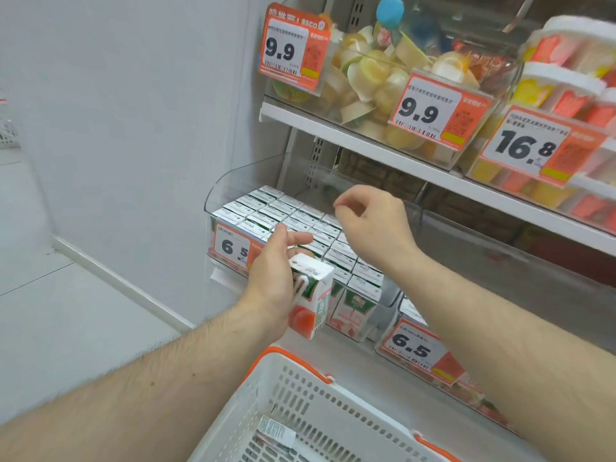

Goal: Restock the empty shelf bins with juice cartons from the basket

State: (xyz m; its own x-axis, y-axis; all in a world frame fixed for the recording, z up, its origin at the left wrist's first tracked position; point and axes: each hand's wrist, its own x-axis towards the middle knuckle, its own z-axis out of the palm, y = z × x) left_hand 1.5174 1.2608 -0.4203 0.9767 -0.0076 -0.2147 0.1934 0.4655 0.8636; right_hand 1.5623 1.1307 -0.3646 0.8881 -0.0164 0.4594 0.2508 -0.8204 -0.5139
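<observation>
Meanwhile, at a shop shelf, a person's left hand (271,261) holds a small white juice carton with a green band and a peach picture (310,296) just in front of the clear plastic shelf bin (226,181), the thumb and fingers wrapped round the carton's upper part. The carton stands nearly upright, tilted a little, above the rim of the white perforated plastic basket with orange handles (300,388). The right hand (370,225) hangs over the rows of matching cartons in the bin (283,211), its fingers loosely curled and holding nothing; the thumb and forefinger tips are close together. Those cartons fill the bin in tight rows, tops upward. An orange-and-white price tag reading 6.5 (233,245) is fixed to the bin's front, partly hidden by the left hand. A second tag with the same price (413,348) marks the neighbouring bin to the right. On the white shelf above (333,128), clear bins hold pale jelly cups (370,71) behind orange tags reading 9.9 (290,48). Inside the basket lies a white label with a barcode (276,431).
</observation>
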